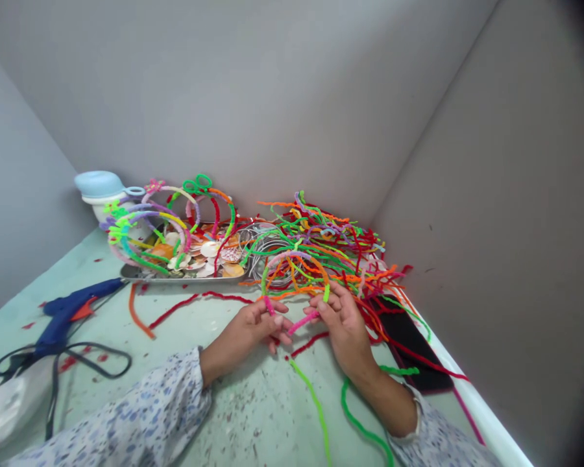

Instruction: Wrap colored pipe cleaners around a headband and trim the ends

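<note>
My left hand (253,331) and my right hand (343,324) meet over the pale green table (253,402), both pinching a headband wrapped in coloured pipe cleaners (296,266) that arches up between them. The left fingers are closed on the band's pink-wrapped end. A pink pipe cleaner (302,321) runs between the right thumb and fingers, which also grip the band's green-wrapped end. Right behind the hands lies a big tangled heap of loose pipe cleaners (331,246) in orange, green and red.
A metal tray (185,275) with shells and finished wrapped headbands (165,220) sits at the back left, next to a white-and-blue container (100,188). A blue glue gun (71,311) with black cord lies left. A dark phone (413,350) lies right, stray green pipe cleaners (360,421) in front.
</note>
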`<action>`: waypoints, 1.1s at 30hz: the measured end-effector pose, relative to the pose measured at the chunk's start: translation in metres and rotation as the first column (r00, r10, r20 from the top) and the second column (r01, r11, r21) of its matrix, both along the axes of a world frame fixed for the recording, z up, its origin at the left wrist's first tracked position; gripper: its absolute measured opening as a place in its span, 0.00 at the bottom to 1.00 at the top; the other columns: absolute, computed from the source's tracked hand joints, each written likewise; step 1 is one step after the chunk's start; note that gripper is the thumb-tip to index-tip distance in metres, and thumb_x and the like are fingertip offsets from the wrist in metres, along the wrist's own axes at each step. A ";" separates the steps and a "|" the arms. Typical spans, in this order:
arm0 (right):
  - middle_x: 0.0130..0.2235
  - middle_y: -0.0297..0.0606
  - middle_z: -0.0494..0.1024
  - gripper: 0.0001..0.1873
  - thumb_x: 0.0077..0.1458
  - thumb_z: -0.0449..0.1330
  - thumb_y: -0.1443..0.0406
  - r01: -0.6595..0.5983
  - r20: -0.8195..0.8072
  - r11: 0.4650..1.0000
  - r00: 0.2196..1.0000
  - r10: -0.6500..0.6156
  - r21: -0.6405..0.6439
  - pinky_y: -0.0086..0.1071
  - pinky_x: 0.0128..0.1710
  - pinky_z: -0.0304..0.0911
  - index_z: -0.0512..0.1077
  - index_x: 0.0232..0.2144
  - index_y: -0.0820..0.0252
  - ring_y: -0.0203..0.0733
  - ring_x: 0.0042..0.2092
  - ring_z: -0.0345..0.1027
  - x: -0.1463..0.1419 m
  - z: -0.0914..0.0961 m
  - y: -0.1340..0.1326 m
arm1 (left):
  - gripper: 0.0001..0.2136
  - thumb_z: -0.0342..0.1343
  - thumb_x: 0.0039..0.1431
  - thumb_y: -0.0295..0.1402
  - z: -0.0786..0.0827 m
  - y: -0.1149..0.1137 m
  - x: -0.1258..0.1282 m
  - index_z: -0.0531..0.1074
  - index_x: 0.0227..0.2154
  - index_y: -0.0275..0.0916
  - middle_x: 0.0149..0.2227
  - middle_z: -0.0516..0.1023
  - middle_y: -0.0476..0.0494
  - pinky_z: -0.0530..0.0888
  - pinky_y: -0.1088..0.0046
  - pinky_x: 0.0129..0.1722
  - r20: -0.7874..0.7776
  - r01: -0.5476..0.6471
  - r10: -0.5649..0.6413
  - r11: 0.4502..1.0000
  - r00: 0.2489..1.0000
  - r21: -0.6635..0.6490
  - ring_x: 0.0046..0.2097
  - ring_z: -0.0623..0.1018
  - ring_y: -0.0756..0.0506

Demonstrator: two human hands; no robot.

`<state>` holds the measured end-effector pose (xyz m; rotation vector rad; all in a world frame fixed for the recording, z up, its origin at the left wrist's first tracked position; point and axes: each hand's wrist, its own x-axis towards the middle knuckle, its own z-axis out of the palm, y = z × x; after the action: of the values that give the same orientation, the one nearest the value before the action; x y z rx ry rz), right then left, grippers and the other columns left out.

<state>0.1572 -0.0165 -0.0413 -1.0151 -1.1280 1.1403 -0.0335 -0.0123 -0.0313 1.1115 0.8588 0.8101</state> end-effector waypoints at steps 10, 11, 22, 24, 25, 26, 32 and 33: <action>0.40 0.37 0.76 0.24 0.57 0.59 0.58 -0.008 0.024 1.000 1.000 0.008 0.009 0.36 0.39 0.70 0.58 0.53 0.56 0.41 0.39 0.74 0.000 -0.001 -0.001 | 0.21 0.65 0.47 0.43 -0.009 0.003 0.004 0.68 0.37 0.34 0.27 0.76 0.47 0.71 0.78 0.21 -0.054 0.046 -0.045 0.999 0.998 0.009 0.28 0.80 0.47; 0.40 0.37 0.76 0.24 0.57 0.59 0.59 -0.014 0.021 1.000 1.000 0.013 0.013 0.36 0.39 0.70 0.58 0.53 0.56 0.42 0.40 0.74 0.000 -0.001 -0.001 | 0.21 0.65 0.47 0.43 -0.008 0.002 0.004 0.68 0.37 0.34 0.27 0.76 0.47 0.71 0.78 0.21 -0.056 0.047 -0.046 0.999 0.997 0.013 0.27 0.80 0.47; 0.40 0.37 0.76 0.21 0.57 0.59 0.59 -0.023 0.010 0.999 1.000 0.022 0.041 0.36 0.37 0.71 0.60 0.51 0.55 0.42 0.39 0.74 0.001 0.002 -0.004 | 0.20 0.67 0.45 0.41 -0.002 -0.003 0.003 0.70 0.36 0.33 0.27 0.77 0.47 0.68 0.79 0.23 -0.098 0.067 -0.070 0.997 0.993 -0.033 0.26 0.78 0.49; 0.40 0.37 0.76 0.20 0.58 0.59 0.59 -0.028 0.018 0.999 0.999 0.027 0.043 0.36 0.38 0.70 0.60 0.51 0.55 0.42 0.40 0.74 0.001 0.002 -0.004 | 0.17 0.66 0.47 0.41 -0.002 -0.004 0.002 0.71 0.35 0.33 0.25 0.77 0.47 0.67 0.79 0.23 -0.112 0.085 -0.088 0.996 0.990 -0.027 0.26 0.77 0.50; 0.40 0.38 0.76 0.20 0.58 0.59 0.59 -0.037 0.020 0.998 0.999 0.036 0.041 0.36 0.38 0.70 0.60 0.51 0.55 0.42 0.40 0.74 0.001 0.002 -0.004 | 0.16 0.65 0.48 0.40 -0.003 -0.004 0.002 0.72 0.34 0.33 0.24 0.77 0.47 0.67 0.79 0.24 -0.117 0.095 -0.097 0.995 0.988 -0.023 0.25 0.76 0.51; 0.40 0.38 0.76 0.20 0.58 0.59 0.59 -0.046 0.021 0.998 0.999 0.046 0.039 0.36 0.38 0.70 0.60 0.51 0.55 0.42 0.40 0.74 0.001 0.002 -0.004 | 0.15 0.64 0.49 0.40 -0.004 -0.004 0.002 0.72 0.34 0.34 0.23 0.77 0.48 0.67 0.79 0.25 -0.117 0.104 -0.106 0.994 0.987 -0.019 0.25 0.76 0.51; 0.41 0.40 0.77 0.17 0.59 0.56 0.56 -0.065 -0.033 0.997 0.997 0.067 0.044 0.38 0.40 0.69 0.64 0.48 0.54 0.45 0.43 0.73 0.002 -0.003 -0.004 | 0.14 0.64 0.49 0.39 -0.007 -0.003 0.000 0.73 0.34 0.34 0.26 0.77 0.47 0.67 0.78 0.26 -0.071 0.108 -0.109 0.994 0.991 -0.026 0.24 0.74 0.52; 0.41 0.40 0.77 0.17 0.59 0.55 0.55 -0.066 -0.044 0.997 0.997 0.067 0.028 0.38 0.40 0.69 0.65 0.48 0.54 0.46 0.43 0.73 0.003 -0.005 -0.004 | 0.14 0.64 0.49 0.38 -0.006 -0.003 -0.001 0.73 0.34 0.34 0.27 0.77 0.47 0.68 0.78 0.25 -0.064 0.108 -0.110 0.994 0.992 -0.029 0.24 0.74 0.52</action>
<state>0.1600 -0.0208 -0.0466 -0.9331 -1.1459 1.1923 -0.0344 -0.0152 -0.0371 1.1578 0.8534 0.6734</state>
